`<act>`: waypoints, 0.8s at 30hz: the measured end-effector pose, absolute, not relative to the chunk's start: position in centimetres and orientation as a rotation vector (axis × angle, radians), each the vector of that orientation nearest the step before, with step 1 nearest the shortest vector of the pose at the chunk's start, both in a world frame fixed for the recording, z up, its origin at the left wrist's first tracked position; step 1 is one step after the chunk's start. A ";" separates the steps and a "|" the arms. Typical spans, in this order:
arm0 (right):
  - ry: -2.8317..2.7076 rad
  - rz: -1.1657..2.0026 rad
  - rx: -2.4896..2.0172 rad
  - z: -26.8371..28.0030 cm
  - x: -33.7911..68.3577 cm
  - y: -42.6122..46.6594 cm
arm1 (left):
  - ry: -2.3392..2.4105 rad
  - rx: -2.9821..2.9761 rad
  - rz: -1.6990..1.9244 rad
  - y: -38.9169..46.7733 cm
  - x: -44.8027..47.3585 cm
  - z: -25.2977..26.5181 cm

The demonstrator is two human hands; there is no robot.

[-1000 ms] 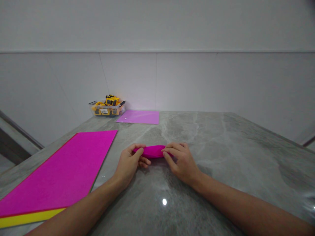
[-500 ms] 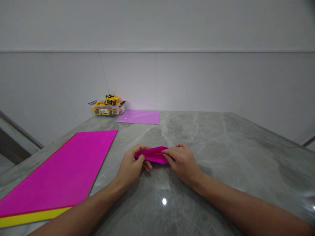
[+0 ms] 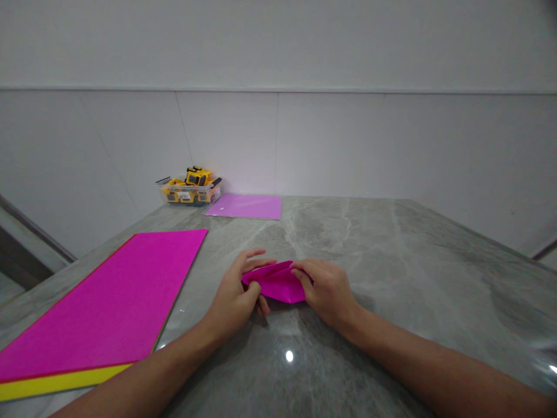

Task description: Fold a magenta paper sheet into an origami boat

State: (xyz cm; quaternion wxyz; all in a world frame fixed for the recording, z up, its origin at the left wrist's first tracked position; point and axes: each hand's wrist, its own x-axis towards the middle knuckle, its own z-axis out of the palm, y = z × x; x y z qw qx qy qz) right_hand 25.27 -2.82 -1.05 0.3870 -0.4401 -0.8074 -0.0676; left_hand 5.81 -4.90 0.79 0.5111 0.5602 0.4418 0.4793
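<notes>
A folded magenta paper (image 3: pixel 281 283), long and pointed in outline, is held between my two hands just above the table. My left hand (image 3: pixel 238 290) grips its left end, the thumb on the near side and some fingers lifted behind it. At the right end, my right hand (image 3: pixel 325 289) pinches the upper edge between thumb and fingers. Its right tip is hidden by that hand. The near face of the paper slants towards me, with a crease showing low on it.
On the left lies a stack of large coloured sheets (image 3: pixel 117 302), magenta on top with yellow showing beneath. Farther back are a lilac pack of paper (image 3: pixel 248 206) and a clear plastic box (image 3: pixel 185 196) holding yellow toy vehicles (image 3: pixel 198 176). The grey marbled table (image 3: pixel 391 278) meets a white wall.
The folded paper has tilted, so its near face shows broader and the lengthwise opening shows less. My left fingers have lifted and spread; my right hand has shifted slightly right.
</notes>
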 end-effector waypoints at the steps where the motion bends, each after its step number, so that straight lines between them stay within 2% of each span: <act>1: -2.048 -0.177 -1.103 -1.1 25.3 -2.8 | 1.095 1.296 1.189 -4.8 5.8 0.9; 6: -2.044 -0.187 -1.013 -1.0 25.1 -2.8 | 1.138 1.276 1.137 -4.1 6.0 0.4; 15: -2.241 -0.232 -1.194 -0.4 24.4 -3.7 | 1.061 1.537 1.113 -4.6 6.0 0.6; 24: -2.329 -0.218 -1.210 -0.3 24.7 -3.7 | 1.096 1.491 1.050 -5.2 6.4 1.0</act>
